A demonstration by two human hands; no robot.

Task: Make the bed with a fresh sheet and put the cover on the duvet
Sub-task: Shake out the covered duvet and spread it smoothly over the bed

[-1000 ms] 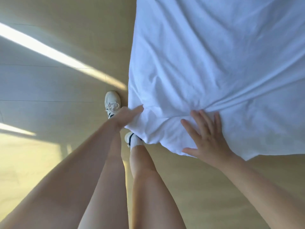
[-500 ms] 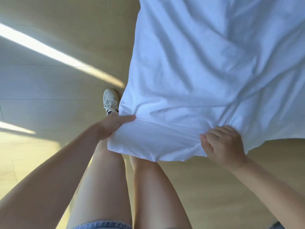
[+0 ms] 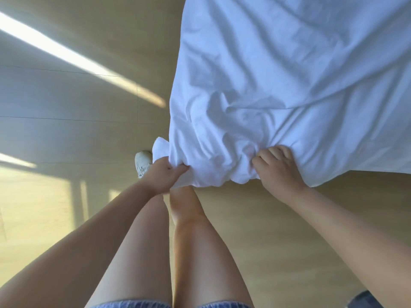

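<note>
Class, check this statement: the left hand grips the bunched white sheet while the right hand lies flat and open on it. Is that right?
No. The head view shows the right hand gripping the white sheet too, fingers curled into the bunched cloth, not flat. The left hand grips it as stated.

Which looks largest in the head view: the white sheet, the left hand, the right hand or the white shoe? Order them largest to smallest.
1. white sheet, by far.
2. right hand and left hand: too alike to rank.
3. white shoe, partly hidden behind the left hand.
</note>
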